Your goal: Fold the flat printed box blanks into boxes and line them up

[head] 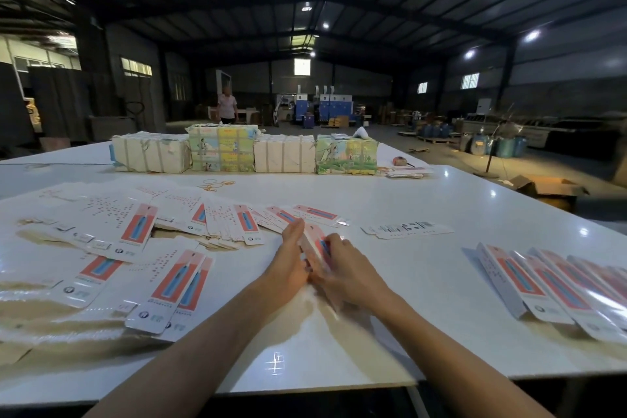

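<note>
Box blank point(314, 248) was held between both hands just above the glossy white tabletop point(407, 200) in a dim warehouse hall. Loose flat blanks point(135, 231) fanned across the left side. Folded boxes point(529, 285) lay in a row at the right (overlapping, leaning). Wrapped bundles point(220, 153) stood along the far edge. The left hand point(288, 265) pressed the blank with straight fingers, and the right hand point(342, 268) curled round it. Its long axis ran away from the person, the far end tilted slightly left.

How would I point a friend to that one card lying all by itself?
On the big white table, look between the fanned pile of blanks on the left and the row of folded boxes on the right. One blank lies alone there, showing only white with black marks, no red-and-blue picture.
</note>
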Motion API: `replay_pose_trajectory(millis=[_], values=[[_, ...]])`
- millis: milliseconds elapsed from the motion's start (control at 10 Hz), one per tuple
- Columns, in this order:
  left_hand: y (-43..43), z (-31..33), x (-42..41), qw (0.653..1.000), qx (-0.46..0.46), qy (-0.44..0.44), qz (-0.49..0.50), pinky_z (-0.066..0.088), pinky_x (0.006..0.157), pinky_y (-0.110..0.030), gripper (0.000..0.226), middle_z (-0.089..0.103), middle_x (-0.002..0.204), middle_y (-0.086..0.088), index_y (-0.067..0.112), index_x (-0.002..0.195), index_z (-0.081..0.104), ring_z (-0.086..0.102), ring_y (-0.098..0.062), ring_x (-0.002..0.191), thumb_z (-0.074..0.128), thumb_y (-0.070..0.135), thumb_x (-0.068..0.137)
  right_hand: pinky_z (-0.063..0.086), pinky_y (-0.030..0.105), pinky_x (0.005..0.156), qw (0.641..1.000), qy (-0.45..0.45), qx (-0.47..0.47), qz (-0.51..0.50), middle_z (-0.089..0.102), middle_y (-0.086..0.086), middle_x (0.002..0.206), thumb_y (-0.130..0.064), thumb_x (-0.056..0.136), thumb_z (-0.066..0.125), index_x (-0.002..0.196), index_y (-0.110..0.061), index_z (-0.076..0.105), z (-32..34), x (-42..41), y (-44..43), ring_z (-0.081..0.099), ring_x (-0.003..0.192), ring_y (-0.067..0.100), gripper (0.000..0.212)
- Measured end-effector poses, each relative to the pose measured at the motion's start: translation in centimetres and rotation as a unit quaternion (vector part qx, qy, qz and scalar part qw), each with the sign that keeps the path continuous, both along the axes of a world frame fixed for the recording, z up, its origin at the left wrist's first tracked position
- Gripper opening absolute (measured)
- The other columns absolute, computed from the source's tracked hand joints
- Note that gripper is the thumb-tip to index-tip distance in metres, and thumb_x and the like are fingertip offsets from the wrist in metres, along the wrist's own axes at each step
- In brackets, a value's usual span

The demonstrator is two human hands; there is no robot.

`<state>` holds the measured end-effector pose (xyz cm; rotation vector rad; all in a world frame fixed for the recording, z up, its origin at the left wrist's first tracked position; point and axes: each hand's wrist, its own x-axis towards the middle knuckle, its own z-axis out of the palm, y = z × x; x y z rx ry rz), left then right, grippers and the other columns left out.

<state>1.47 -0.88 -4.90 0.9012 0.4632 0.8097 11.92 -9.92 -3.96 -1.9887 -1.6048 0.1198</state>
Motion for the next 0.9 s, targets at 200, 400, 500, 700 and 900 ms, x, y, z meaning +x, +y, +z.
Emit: replay_pose_trajectory(millis=[200, 400, 500, 700, 900], values=[[0.5, -2.1, 0.3, 0.845, 0.428, 0.31, 0.078, 0.056, 0.087, -0.025, 0.033, 0.074, 0.111, 0.006, 0.046, 0.133, 0.056, 0.07, 0.0, 0.091, 0.063, 0.032, 0.104, 0.049, 0.04, 0.089, 0.985, -0.097, -0.002, -0.142, 0.059, 0.01, 0.127, -0.043, 0.097, 0.063, 0.135, -0.015, 0.049, 0.2, 7.1, -4.0, 0.055, 0.118, 0.032, 0.049], [0.1, -2.8, -0.4, 0.758, 0.534, 0.374, 0.042, 0.052, 0.09, -0.024, 0.026, 0.071, 0.1, 0.016, 0.042, 0.099, 0.076, 0.065, -0.001, 0.093, 0.058, 0.024, 0.102, 0.042, 0.036, 0.1, 0.931, -0.235, -0.066, -0.273, 0.053, 0.01, 0.135, -0.034, 0.101, 0.056, 0.14, -0.01, 0.052, -0.7, 15.4, -8.7, 0.049, 0.123, 0.028, 0.046], [0.2, -3.0, -0.6, 0.738, 0.557, 0.381, 0.019, 0.048, 0.094, -0.023, 0.025, 0.064, 0.103, 0.016, 0.044, 0.1, 0.076, 0.062, 0.001, 0.1, 0.059, 0.026, 0.101, 0.036, 0.038, 0.109, 0.893, -0.296, -0.113, -0.32, 0.052, 0.007, 0.141, -0.037, 0.107, 0.047, 0.141, -0.015, 0.055, -0.8, 17.0, -10.6, 0.045, 0.132, 0.027, 0.042], [0.5, -3.4, -0.6, 0.721, 0.581, 0.377, 0.003, 0.044, 0.092, -0.017, 0.026, 0.059, 0.103, 0.016, 0.046, 0.105, 0.073, 0.06, 0.004, 0.103, 0.054, 0.028, 0.102, 0.041, 0.035, 0.111, 0.858, -0.357, -0.121, -0.348, 0.056, 0.002, 0.14, -0.029, 0.108, 0.043, 0.14, -0.02, 0.053, -0.5, 18.3, -15.0, 0.049, 0.132, 0.022, 0.034], [0.7, -3.8, -0.4, 0.729, 0.572, 0.377, 0.013, 0.041, 0.089, -0.013, 0.027, 0.059, 0.104, 0.018, 0.049, 0.106, 0.071, 0.059, 0.005, 0.104, 0.053, 0.03, 0.102, 0.039, 0.034, 0.115, 0.865, -0.351, -0.082, -0.35, 0.051, -0.001, 0.146, -0.033, 0.111, 0.039, 0.146, -0.021, 0.046, 0.3, 17.4, -15.7, 0.046, 0.138, 0.019, 0.039]])
